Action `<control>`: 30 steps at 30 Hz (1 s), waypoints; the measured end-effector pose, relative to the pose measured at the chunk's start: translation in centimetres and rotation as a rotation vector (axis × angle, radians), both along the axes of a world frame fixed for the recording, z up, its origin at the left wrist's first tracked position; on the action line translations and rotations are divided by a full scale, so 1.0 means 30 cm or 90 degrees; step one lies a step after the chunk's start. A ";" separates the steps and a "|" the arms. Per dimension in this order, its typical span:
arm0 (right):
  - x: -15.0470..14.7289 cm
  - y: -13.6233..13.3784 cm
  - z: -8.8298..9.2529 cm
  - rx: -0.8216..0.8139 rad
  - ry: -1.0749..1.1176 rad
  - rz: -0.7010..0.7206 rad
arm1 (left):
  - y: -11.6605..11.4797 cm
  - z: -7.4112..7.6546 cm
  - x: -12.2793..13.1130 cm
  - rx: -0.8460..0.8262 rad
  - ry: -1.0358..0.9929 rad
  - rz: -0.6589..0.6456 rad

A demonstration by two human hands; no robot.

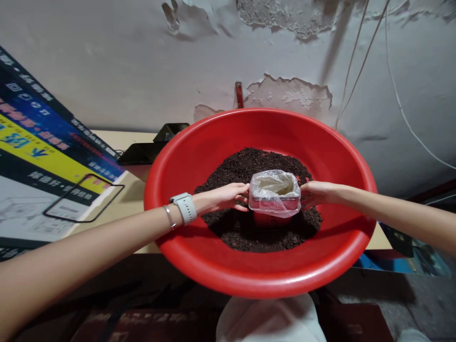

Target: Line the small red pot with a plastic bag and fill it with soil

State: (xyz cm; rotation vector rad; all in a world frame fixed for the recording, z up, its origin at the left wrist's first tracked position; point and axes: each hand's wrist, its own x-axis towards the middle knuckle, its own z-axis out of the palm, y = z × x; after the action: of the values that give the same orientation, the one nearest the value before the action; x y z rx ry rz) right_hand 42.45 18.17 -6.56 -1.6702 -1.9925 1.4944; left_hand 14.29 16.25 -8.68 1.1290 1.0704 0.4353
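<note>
A small red tin (272,220) is upright over dark, loose material like tea leaves (245,166). A clear plastic bag (274,192) lines the tin, its top folded outward over the rim. At the left side of the tin, my left hand (233,194) has its thumb and fingers against the bag-covered wall. My right hand (316,192) is at the opposite side, its fingertips partly hidden behind the bag. The tin is held between both hands. A big red plastic basin (263,282) surrounds the leaves and the tin.
The basin rests on a pale tabletop (131,190). At left stands a large printed box (53,156), with a black tray-like object (138,154) behind it. A peeling wall (124,61) with hanging cords (359,52) rises behind. A white stool-like shape (270,320) is below the basin.
</note>
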 end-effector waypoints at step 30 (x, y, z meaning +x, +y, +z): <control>-0.151 0.064 0.186 0.485 -0.192 0.301 | 0.034 0.044 0.102 0.613 0.262 -0.028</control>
State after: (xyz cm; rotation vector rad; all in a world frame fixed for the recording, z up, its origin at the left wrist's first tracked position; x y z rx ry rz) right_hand 37.92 20.08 -0.99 -1.1815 -2.7550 0.4102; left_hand 17.36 17.27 -7.35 2.1581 1.2091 0.7382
